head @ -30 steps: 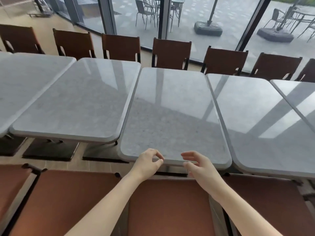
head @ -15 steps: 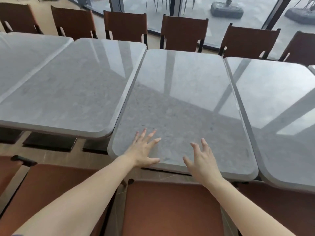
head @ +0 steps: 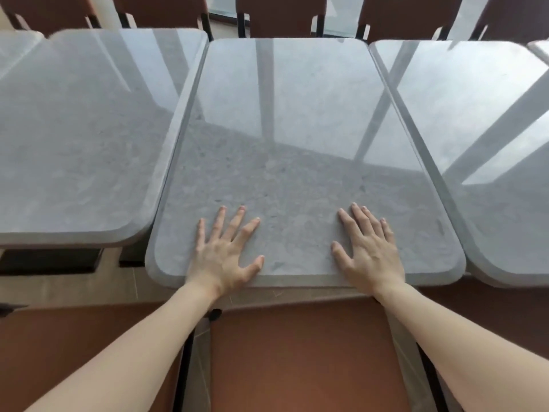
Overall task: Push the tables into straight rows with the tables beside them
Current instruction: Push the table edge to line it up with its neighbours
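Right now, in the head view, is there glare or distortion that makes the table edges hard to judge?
Head view: bright window glare with dark frame reflections covers the far half of the middle table; the wide lens bows the table edges; the near edge by the left hand and right hand stays glare-free.

Looks like a cafe/restaurant dining area: a row of identical grey stone-look tabletops [head: 291, 120] set edge to edge, w/ more of the same at left [head: 80, 138] & right [head: 487, 120]. Brown chairs [head: 285, 13] line the far side, one per table, & matching brown seats [head: 300, 358] sit on the near side. Window glass [head: 221, 5] shows behind the far chairs; floor [head: 74, 286] is tan tile.
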